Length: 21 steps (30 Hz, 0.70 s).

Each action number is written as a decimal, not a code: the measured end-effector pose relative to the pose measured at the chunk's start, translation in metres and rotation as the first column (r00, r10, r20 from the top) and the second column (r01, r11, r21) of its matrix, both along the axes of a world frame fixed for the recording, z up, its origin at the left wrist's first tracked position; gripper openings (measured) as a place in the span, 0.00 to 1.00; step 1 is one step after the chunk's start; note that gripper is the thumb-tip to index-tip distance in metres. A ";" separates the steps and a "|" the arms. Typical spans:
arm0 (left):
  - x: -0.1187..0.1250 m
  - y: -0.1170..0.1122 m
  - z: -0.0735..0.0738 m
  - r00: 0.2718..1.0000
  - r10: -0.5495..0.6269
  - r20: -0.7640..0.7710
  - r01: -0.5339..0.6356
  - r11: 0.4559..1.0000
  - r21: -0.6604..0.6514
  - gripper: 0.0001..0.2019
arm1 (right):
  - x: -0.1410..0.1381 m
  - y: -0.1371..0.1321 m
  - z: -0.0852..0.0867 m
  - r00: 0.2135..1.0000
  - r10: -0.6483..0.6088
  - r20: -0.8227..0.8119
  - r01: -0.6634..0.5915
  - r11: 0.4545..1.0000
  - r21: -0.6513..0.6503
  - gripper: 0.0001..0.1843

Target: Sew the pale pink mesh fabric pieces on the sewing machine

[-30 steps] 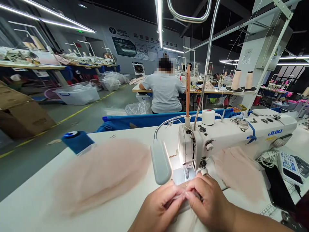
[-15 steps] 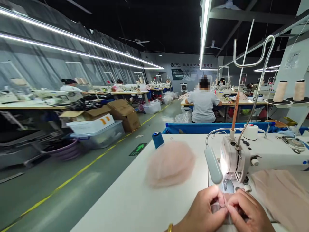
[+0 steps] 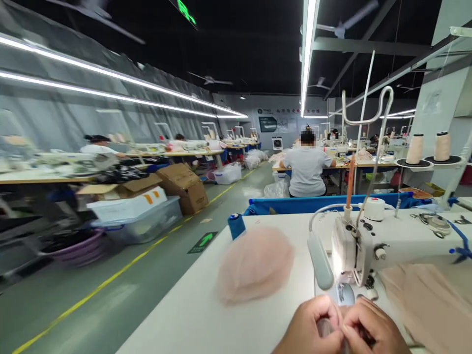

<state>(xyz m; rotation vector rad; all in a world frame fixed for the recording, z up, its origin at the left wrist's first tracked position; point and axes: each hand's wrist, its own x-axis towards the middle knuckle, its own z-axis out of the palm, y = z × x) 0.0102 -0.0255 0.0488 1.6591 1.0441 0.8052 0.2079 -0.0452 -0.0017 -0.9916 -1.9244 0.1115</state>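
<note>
My left hand [image 3: 313, 324] and my right hand [image 3: 372, 327] meet in front of the sewing machine [image 3: 354, 246], fingertips pinched together. Between them is a thin, pale pink piece of fabric, mostly covered by the fingers. Both hands are closed on it, just on the near side of the needle area, where the machine's lamp shines. A heap of sheer pink fabric [image 3: 256, 265] lies on the white table to the left. Beige-pink fabric [image 3: 431, 300] is spread under the machine's arm on the right.
A blue thread cone [image 3: 236, 226] stands at the table's far left corner. Two pale thread cones [image 3: 415, 149] sit on a stand at right. Beyond a blue cloth trough [image 3: 324, 202], a co-worker [image 3: 307, 167] sits facing away. Boxes and a purple basket [image 3: 77, 248] line the aisle.
The view has tilted up slightly, so the table, machine and hands sit lower in the picture. Both hands remain pinched together on the fabric.
</note>
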 end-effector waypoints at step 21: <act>0.002 0.000 0.007 0.999 -0.023 0.033 0.023 0.999 -0.024 0.14 | 0.000 -0.009 0.044 0.995 0.074 -0.073 -0.082 0.990 -0.112 0.09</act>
